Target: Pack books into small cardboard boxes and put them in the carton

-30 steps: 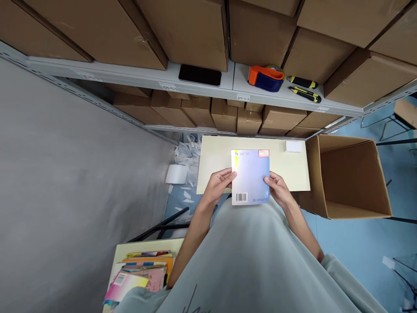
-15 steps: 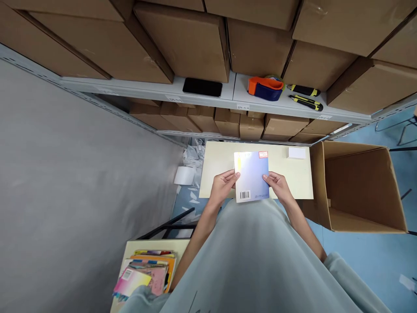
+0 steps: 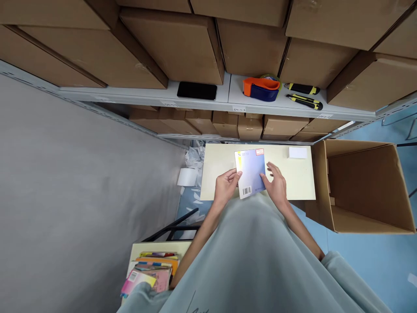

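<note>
At the centre of the frame, over a pale table (image 3: 216, 167): one book (image 3: 252, 170), cover white shading to blue-violet, facing the camera, its lower edge rising a little toward the right. Barcode (image 3: 247, 190) at the cover's lower left; red label (image 3: 259, 151) at its upper right corner. Print too small to read.

Left hand (image 3: 225, 187), at the book's left edge: closed in a pinch, thumb on the cover, fingers behind. It appears to bear most of the weight.

Right hand (image 3: 276, 188), at the book's right edge: loose and spread, thumb at the cover's edge, fingers standing apart from it. Whether the thumb presses or merely rests, cannot tell.

Handling, as judged: the step in hand looks like steadying and turning the book for viewing. Best done with the left pinch firm but flat, so the cover does not crease. The right thumb should guide the edge lightly — a hard push there could twist the book out of a one-sided hold. Thumbs are best kept off barcode and label; both are uncovered at present. A level cover would cut the slant.

Surroundings: small white box (image 3: 297, 153), upper right of the table, well clear of the fingers. Open carton (image 3: 371, 187), right of the frame, beside the table. Pile of books (image 3: 158, 269), lower left — near the left forearm, so the elbow wants care.
</note>
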Demonstrator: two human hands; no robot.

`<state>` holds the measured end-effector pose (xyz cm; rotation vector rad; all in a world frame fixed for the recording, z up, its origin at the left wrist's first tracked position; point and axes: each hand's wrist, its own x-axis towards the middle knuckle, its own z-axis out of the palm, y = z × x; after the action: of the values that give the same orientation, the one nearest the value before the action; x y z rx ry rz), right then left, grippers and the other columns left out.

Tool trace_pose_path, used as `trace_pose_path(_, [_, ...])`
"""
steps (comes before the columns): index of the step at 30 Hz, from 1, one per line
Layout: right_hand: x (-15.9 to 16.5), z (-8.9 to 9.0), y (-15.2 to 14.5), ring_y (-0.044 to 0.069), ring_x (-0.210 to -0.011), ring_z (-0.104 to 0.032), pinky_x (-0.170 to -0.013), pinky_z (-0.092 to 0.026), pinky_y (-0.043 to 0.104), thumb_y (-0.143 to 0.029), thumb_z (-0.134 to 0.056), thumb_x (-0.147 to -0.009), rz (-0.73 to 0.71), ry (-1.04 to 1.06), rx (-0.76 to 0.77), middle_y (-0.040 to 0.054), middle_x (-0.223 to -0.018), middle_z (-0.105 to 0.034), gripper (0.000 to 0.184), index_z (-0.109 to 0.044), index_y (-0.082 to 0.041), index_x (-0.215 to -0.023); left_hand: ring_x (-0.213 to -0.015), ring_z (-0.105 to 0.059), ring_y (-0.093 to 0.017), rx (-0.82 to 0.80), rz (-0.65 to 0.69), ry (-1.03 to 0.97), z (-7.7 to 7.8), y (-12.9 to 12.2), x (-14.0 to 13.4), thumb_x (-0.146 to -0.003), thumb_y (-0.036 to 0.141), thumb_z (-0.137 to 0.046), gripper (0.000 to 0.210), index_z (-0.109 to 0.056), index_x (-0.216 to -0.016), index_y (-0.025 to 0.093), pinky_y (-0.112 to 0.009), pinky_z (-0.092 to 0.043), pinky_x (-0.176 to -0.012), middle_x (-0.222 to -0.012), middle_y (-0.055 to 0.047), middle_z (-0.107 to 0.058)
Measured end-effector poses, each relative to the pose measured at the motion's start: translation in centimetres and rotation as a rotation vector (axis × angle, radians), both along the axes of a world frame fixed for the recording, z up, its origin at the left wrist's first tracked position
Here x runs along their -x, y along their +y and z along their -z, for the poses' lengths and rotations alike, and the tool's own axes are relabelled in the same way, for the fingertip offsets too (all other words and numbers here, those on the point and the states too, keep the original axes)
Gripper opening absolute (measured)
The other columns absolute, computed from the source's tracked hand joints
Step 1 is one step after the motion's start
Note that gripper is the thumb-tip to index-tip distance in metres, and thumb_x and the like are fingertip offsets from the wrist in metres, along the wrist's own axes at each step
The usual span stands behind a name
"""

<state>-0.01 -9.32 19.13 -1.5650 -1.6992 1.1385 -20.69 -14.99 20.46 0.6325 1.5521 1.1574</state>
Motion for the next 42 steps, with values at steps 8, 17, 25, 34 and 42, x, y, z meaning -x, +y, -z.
trace_pose_path(8, [2.7, -1.7, -1.3, 0.032, -0.112, -0.078, -0.099, -0.065, 0.049, -0.046, -0.083, -0.089, -0.196, -0.046, 0.055, 0.0095, -0.135, -0.078, 0.049, -0.074, -0.030, -0.135, -0.083, -0.081, -0.023, -0.056, -0.064, -0.010, 0.1, 0.7, -2.6, -0.082, 0.064, -0.084, 0.053, -0.071, -0.103, 0.018, -0.034, -0.066, -0.072, -0.118, -0.013, -0.083])
trace_pose_path(17, [2.1, 0.6, 0.4, 0.029, -0.102, -0.080, -0.095, -0.065, 0.044, -0.071, -0.077, -0.084, -0.073, 0.476, 0.348, 0.0088, -0.110, -0.085, 0.059, -0.075, -0.023, -0.119, -0.098, -0.080, -0.025, -0.090, 0.008, 0.053, 0.3, 1.0, -2.8, -0.091, 0.060, -0.077, 0.053, -0.080, -0.125, 0.019, -0.033, -0.063, -0.082, -0.119, -0.012, -0.083])
trace_pose_path(25, [0.0, -0.3, 0.9, 0.029, -0.108, -0.079, -0.101, -0.061, 0.044, -0.060, -0.084, -0.080, -0.033, 0.582, 0.431, 0.0086, -0.118, -0.084, 0.055, -0.077, -0.023, -0.121, -0.096, -0.073, -0.026, 0.025, 0.009, 0.139, 2.0, 1.0, 3.1, -0.076, 0.067, -0.088, 0.064, -0.083, -0.114, 0.016, -0.035, -0.058, -0.084, -0.116, -0.016, -0.083])
trace_pose_path(34, [-1.2, 0.6, 0.9, 0.026, -0.103, -0.079, -0.097, -0.061, 0.041, -0.061, -0.085, -0.082, -0.048, 0.573, 0.425, 0.0081, -0.116, -0.085, 0.053, -0.077, -0.023, -0.118, -0.081, -0.071, -0.022, 0.008, 0.043, 0.100, 1.9, 0.0, 1.7, -0.067, 0.063, -0.094, 0.051, -0.084, -0.092, 0.019, -0.032, -0.054, -0.071, -0.093, -0.008, -0.083])
trace_pose_path(42, [-0.6, 2.1, 0.6, 0.030, -0.095, -0.081, -0.087, -0.065, 0.042, -0.079, -0.084, -0.075, -0.036, 0.459, 0.393, 0.0125, -0.108, -0.085, 0.068, -0.074, -0.020, -0.108, -0.074, -0.069, -0.018, -0.014, 0.078, 0.277, 1.8, -0.6, 1.3, -0.079, 0.050, -0.082, 0.033, -0.082, -0.090, 0.020, -0.029, -0.048, -0.064, -0.088, -0.006, -0.082])
